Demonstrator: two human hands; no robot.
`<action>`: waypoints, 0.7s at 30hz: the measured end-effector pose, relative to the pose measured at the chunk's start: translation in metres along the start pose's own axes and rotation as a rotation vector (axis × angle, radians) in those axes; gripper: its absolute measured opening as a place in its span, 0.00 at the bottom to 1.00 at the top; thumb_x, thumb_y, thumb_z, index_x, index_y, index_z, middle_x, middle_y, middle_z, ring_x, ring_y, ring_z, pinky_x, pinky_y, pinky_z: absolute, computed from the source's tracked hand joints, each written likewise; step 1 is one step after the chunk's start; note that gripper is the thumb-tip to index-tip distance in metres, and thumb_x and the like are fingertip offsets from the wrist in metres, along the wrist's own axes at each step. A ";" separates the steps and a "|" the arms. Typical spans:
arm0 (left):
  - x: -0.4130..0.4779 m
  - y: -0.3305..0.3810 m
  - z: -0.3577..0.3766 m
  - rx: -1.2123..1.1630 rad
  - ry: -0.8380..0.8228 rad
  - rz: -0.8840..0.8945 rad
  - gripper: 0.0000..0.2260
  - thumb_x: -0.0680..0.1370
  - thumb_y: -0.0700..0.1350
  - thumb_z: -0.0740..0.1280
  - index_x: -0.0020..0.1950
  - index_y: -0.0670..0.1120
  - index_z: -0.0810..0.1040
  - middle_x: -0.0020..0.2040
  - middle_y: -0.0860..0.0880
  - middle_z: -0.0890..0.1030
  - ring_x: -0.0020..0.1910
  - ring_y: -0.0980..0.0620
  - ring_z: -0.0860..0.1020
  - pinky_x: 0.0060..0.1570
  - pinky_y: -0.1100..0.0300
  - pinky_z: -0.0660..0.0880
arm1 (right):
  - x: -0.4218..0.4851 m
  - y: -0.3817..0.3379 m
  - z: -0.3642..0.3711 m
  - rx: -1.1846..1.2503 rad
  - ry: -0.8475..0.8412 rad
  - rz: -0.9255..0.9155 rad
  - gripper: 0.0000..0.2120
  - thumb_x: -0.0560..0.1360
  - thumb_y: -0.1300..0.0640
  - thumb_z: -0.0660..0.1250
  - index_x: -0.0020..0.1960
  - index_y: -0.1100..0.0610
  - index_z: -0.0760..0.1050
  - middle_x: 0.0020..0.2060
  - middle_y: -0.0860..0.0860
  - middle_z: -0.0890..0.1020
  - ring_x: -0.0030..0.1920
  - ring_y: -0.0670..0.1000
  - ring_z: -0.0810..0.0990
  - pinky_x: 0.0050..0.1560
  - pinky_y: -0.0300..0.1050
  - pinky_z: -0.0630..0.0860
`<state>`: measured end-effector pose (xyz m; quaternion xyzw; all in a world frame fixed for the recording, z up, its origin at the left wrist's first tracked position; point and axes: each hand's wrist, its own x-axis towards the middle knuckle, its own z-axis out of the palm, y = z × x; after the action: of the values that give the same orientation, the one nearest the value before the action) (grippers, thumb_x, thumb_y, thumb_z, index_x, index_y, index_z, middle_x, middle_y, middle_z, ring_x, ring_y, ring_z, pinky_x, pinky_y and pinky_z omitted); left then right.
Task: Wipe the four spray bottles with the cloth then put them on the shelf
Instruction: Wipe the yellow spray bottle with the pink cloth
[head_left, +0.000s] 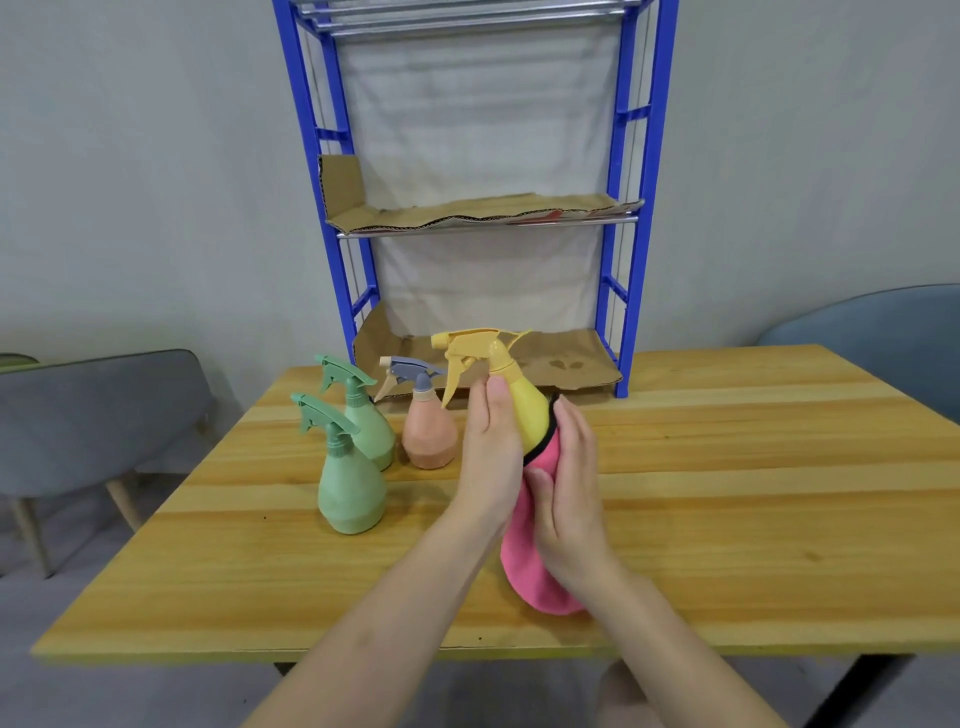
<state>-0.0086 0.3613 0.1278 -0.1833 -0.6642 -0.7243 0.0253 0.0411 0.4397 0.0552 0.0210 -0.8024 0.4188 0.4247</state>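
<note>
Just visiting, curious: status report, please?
Left hand holds yellow plastic spray bottle. Right hand holds pink cloth against it. Two green bottles, one orange bottle stand on wooden table. Blue metal shelf behind, no bottles.

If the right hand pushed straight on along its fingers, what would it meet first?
Probably the cardboard on the bottom tier of the shelf; the right hand, holding the pink cloth against the yellow bottle, points that way. Depth unclear.

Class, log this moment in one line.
wiping yellow bottle; left hand holds it; right hand holds pink cloth round base; table: front green bottle, rear green bottle, orange bottle; shelf: no bottles
</note>
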 end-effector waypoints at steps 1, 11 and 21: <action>-0.003 0.001 -0.001 -0.004 0.002 -0.012 0.16 0.87 0.57 0.54 0.65 0.49 0.73 0.54 0.59 0.78 0.48 0.73 0.75 0.53 0.70 0.69 | 0.000 0.002 -0.002 -0.036 -0.028 -0.039 0.29 0.87 0.44 0.50 0.83 0.56 0.52 0.81 0.52 0.58 0.81 0.48 0.57 0.79 0.39 0.55; 0.001 -0.001 -0.014 -0.026 0.073 0.063 0.18 0.86 0.54 0.60 0.56 0.40 0.79 0.47 0.51 0.84 0.49 0.59 0.81 0.54 0.63 0.77 | -0.001 -0.018 -0.015 0.483 -0.138 0.534 0.16 0.85 0.41 0.48 0.71 0.33 0.62 0.65 0.28 0.69 0.62 0.27 0.69 0.66 0.30 0.63; 0.001 -0.012 -0.010 -0.088 0.042 -0.033 0.18 0.87 0.57 0.54 0.61 0.48 0.78 0.53 0.48 0.83 0.53 0.55 0.81 0.60 0.55 0.76 | -0.012 -0.006 -0.001 -0.005 -0.139 0.075 0.28 0.85 0.46 0.53 0.82 0.52 0.52 0.79 0.45 0.58 0.79 0.43 0.58 0.78 0.35 0.56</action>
<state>-0.0153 0.3529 0.1157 -0.1580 -0.6340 -0.7567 0.0189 0.0513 0.4330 0.0511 0.0190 -0.8312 0.4299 0.3520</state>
